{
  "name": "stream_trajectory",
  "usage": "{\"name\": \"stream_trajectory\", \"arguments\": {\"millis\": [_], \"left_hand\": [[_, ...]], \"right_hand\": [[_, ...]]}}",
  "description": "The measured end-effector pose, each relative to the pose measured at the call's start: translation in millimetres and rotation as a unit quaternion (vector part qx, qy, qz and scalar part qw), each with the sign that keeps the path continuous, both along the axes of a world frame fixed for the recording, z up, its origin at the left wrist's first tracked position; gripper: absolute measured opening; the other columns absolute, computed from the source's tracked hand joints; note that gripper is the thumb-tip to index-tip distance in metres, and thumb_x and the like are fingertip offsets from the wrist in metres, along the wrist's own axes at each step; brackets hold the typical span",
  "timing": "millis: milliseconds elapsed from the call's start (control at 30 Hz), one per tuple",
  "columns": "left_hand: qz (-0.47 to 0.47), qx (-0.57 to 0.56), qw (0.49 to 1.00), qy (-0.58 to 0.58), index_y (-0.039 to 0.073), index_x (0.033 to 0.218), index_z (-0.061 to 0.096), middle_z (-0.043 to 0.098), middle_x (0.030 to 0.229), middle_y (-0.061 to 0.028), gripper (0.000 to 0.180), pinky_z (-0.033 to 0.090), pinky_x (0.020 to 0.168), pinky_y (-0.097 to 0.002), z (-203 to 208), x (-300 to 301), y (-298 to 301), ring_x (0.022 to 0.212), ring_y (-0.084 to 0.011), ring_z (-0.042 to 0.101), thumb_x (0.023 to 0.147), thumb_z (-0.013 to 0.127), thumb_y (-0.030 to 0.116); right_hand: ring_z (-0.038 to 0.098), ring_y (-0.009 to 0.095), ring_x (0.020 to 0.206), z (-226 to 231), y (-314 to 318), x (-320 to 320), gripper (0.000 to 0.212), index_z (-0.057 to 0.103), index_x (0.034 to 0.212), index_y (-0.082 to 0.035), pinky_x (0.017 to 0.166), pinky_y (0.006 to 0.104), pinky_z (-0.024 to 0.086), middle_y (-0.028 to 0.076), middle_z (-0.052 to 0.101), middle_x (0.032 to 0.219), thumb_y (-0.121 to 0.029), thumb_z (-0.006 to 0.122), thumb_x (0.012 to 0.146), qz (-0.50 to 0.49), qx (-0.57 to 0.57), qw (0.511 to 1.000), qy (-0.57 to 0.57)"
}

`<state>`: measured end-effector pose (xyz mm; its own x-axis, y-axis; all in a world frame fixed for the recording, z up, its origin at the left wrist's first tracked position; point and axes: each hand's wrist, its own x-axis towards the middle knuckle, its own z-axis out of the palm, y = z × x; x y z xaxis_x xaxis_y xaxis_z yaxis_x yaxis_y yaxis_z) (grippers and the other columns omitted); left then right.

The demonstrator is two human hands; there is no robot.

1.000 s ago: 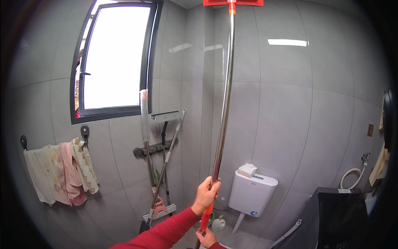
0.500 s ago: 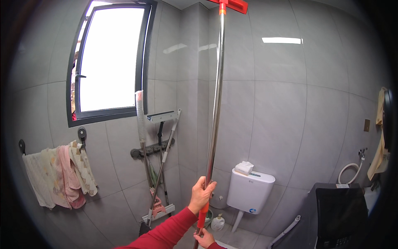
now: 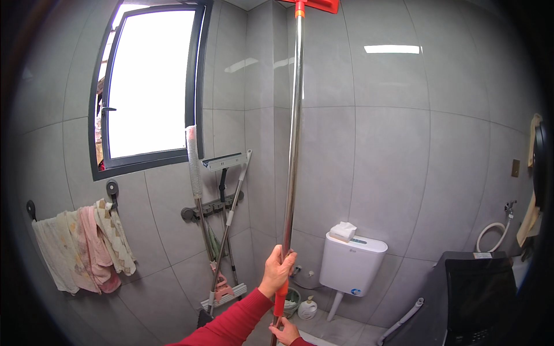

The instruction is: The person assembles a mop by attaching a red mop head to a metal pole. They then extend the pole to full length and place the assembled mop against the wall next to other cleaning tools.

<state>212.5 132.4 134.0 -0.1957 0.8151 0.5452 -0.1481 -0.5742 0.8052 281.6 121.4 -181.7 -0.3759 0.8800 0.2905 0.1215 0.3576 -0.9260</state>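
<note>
Both hands hold a long metal pole [image 3: 295, 115] with a red flat head [image 3: 321, 5] at its top, partly cut off by the upper edge. It stands nearly upright before me, leaning slightly right toward the top. My left hand [image 3: 277, 272] is closed around the shaft at the upper end of a red sleeve [image 3: 280, 304]. Lower down, my right hand [image 3: 285, 333] grips the metal below that sleeve, fingers curled against it. The pole's bottom end lies out of view.
A white cistern [image 3: 353, 265] with a tissue pack [image 3: 343, 231] hangs on the tiled wall. Mops [image 3: 225, 202] lean in the left corner near an open window [image 3: 151, 86]. Towels [image 3: 86, 245] hang at left. A dark washing machine [image 3: 476, 300] stands at right.
The pole's red head has swung a little to the left, bringing the shaft slightly more upright. Both hands keep their places on the pole. The view has shifted slightly.
</note>
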Motion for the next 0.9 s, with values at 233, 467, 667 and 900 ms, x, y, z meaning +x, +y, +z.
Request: {"name": "stream_trajectory", "arguments": {"millis": [233, 467, 667, 900], "left_hand": [[0.003, -0.007, 1.000, 0.007, 0.006, 0.094, 0.045, 0.046, 0.065, 0.0005, 0.013, 0.036, 0.043, -0.0204, -4.4, -4.4, 12.5, 0.048, -0.0066, 0.043, 0.090, 0.056, 0.011], [0.011, -0.010, 0.999, 0.030, 0.006, 0.096, 0.043, 0.045, 0.064, 0.0009, 0.015, 0.035, 0.043, -0.0215, -5.1, -1.1, 25.7, 0.048, -0.0071, 0.043, 0.088, 0.055, 0.005], [0.014, -0.014, 0.999, 0.030, 0.006, 0.096, 0.043, 0.044, 0.061, 0.0026, 0.019, 0.035, 0.043, -0.0212, -5.9, 4.0, 33.1, 0.047, -0.0066, 0.043, 0.084, 0.057, 0.001], [0.007, -0.010, 0.999, 0.040, 0.005, 0.099, 0.044, 0.045, 0.062, 0.0037, 0.020, 0.035, 0.047, -0.0194, -7.5, 8.8, 37.7, 0.052, -0.0038, 0.043, 0.085, 0.058, 0.002]], "right_hand": [[0.063, 0.019, 0.081, 30.7, -5.6, 6.0, 0.029, 0.055, 0.104, -0.004, 0.073, 0.0327, 0.050, 0.009, 0.066, 0.088, -0.014, 0.066, 0.079, 0.032, -0.060, 0.998, 0.008], [0.063, 0.021, 0.078, 28.1, 3.5, 9.7, 0.031, 0.056, 0.103, -0.005, 0.071, 0.0341, 0.049, 0.011, 0.065, 0.085, -0.019, 0.068, 0.078, -0.002, -0.027, 1.000, -0.011], [0.063, 0.021, 0.077, 29.9, 8.9, 13.6, 0.031, 0.056, 0.103, -0.005, 0.070, 0.0341, 0.049, 0.011, 0.065, 0.084, -0.019, 0.068, 0.078, -0.001, -0.023, 1.000, -0.013], [0.061, 0.018, 0.079, -7.9, 26.4, 8.4, 0.031, 0.053, 0.107, -0.004, 0.072, 0.0324, 0.049, 0.007, 0.063, 0.087, -0.014, 0.066, 0.080, 0.024, -0.035, 0.999, 0.020]]}}
